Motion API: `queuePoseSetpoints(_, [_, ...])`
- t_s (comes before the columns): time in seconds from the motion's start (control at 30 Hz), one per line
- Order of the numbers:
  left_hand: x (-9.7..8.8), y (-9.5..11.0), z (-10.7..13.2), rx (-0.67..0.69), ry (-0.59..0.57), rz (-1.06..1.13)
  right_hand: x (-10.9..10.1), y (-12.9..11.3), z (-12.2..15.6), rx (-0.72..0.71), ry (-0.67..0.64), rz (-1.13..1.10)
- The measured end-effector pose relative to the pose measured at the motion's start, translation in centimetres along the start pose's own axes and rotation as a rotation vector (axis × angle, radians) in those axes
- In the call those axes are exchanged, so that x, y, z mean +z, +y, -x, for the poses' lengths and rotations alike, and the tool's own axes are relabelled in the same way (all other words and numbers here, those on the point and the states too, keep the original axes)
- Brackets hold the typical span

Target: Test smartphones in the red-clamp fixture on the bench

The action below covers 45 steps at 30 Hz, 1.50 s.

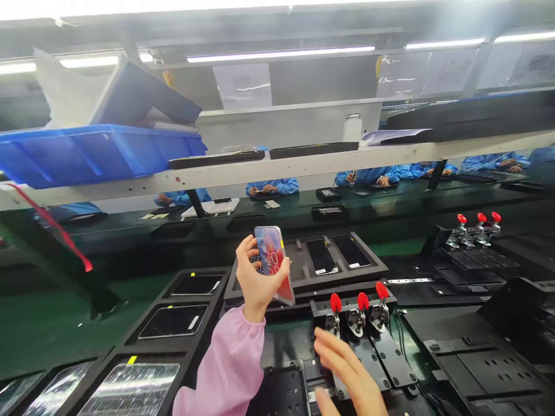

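The left hand (259, 281) holds a phone (272, 254) up, fingers wrapped around it, while the right hand (347, 370) is open and empty, close to the red clamps (359, 309), right of the phone.

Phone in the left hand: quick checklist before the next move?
1. Left hand grip on phone: ok, fingers wrap its edges, held upright.
2. Phone screen: ok, lit, visible to the head camera.
3. Right hand free: ok, open, holding nothing, over the fixture.
4. Toggle clamps: cannot tell; three red handles stand up, locked or released unclear.
5. Fixture surface under right hand: cannot tell, partly hidden.
6. Tray behind: ok, two dark phones seated in slots.
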State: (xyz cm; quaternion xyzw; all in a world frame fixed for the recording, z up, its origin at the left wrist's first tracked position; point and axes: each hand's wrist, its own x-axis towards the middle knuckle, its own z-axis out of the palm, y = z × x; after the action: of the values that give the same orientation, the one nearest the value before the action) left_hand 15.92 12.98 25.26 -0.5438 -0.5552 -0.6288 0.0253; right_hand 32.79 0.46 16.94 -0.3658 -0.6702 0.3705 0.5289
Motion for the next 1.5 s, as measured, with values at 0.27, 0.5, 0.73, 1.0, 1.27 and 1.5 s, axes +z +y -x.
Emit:
queuePoseSetpoints(0.27, [-6.9,2.3,8.3,-0.254,-0.223,0.022,7.2,1.7,0.9,0.201,-0.181,-0.344])
queuePoseSetpoints(0.5, [-8.4,2.4,13.8,-0.393,-0.274,-0.093,7.9,2.1,4.3,0.565,-0.063,-0.593])
queuePoseSetpoints(0.73, [-9.7,0.0,17.1,-0.550,-0.243,0.466,4.6,1.5,4.5,0.757,-0.194,-0.789])
queuePoseSetpoints(1.0, [-9.6,-1.0,20.5,-0.834,-0.487,1.059,3.4,1.6,4.9,0.797,-0.285,-0.893])
queuePoseSetpoints(1.27, [-9.6,-0.6,22.4,-0.739,-0.564,1.047,3.0,1.7,4.9,0.738,-0.291,-0.856])
queuePoseSetpoints(1.5, [-9.8,-0.2,22.8,-0.851,-0.518,1.117,3.7,1.6,5.9,0.646,-0.192,-0.786])
